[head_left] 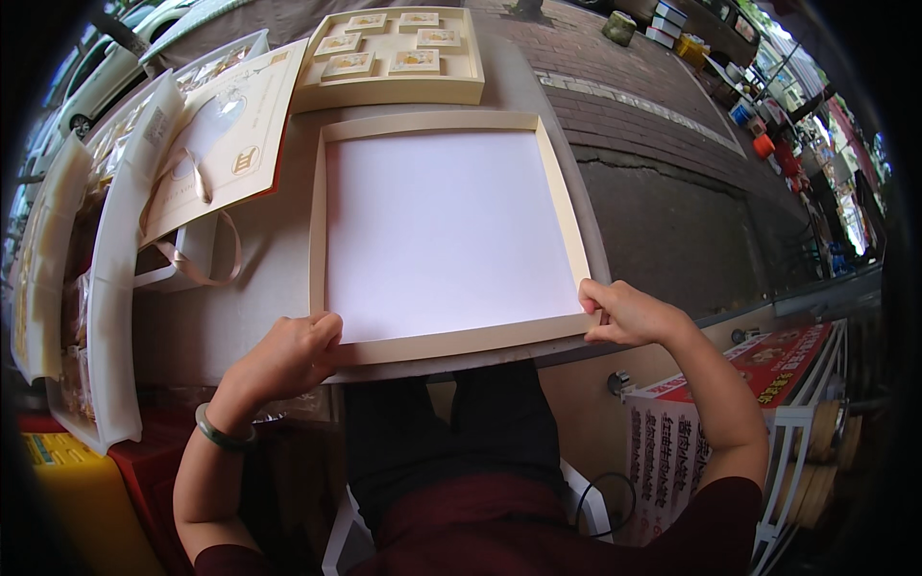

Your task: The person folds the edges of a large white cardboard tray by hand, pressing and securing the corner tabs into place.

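A large shallow cream box tray (461, 333) with a white inside lies in front of me at the table's near edge. My left hand (300, 348) is closed on its near left corner, fingers curled over the wall. At the near right corner my right hand (622, 312) pinches the wall between thumb and fingers. Behind the tray stands a second cream box (403, 91) holding several small cream packets with a picture on each. To the left leans a printed cream paper bag (245, 125) with a pinkish ribbon (233, 264).
Long white plastic bins (125, 278) with wrapped goods line the left side. The grey table (230, 331) carries everything. A yellow crate (72, 480) is at lower left, a red and white sign (730, 384) at lower right. Brick paving (634, 86) lies beyond.
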Tool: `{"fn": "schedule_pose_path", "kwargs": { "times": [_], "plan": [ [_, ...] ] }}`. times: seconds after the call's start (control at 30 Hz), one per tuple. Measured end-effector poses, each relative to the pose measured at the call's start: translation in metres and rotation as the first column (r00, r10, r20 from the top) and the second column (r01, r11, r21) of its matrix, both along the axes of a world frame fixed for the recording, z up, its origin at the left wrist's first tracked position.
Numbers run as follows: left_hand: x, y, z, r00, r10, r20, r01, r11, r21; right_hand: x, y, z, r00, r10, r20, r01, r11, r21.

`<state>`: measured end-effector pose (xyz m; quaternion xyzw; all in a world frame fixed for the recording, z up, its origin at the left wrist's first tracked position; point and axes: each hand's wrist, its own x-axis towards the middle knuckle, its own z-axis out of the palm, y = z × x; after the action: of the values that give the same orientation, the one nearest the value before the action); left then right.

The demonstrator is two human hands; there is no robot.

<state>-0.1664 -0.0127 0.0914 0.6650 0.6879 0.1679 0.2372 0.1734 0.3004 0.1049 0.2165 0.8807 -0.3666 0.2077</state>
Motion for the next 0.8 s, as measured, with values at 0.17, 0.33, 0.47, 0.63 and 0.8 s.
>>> {"fn": "schedule_pose_path", "kwargs": {
  "times": [0.17,0.33,0.47,0.63,0.8],
  "plan": [
    [-0.0029,-0.0013,-0.0069,0.998,-0.015,-0.053,0.016,1.0,0.015,-0.006,0.0022,0.0043,0.998,0.024,0.051,-0.025,1.0,0.004],
    [-0.002,0.0012,-0.0051,0.998,-0.02,-0.057,0.02,1.0,-0.002,-0.0055,0.0029,0.001,0.996,0.043,0.073,-0.044,0.999,0.02],
    [-0.0015,0.0028,-0.0034,0.996,-0.045,-0.073,0.046,0.999,0.008,-0.0047,0.0009,-0.0008,0.995,0.05,0.087,-0.053,0.998,0.026],
    [-0.0032,0.0042,-0.0054,0.995,-0.064,-0.076,0.062,0.998,-0.021,-0.0036,-0.0028,0.0005,0.998,0.052,0.045,-0.053,0.998,0.031],
    [-0.0071,0.0075,-0.0076,0.994,-0.081,-0.07,0.077,0.995,-0.065,-0.0073,-0.0059,0.0033,0.998,0.034,0.051,-0.035,0.999,0.029]
  ]
}}
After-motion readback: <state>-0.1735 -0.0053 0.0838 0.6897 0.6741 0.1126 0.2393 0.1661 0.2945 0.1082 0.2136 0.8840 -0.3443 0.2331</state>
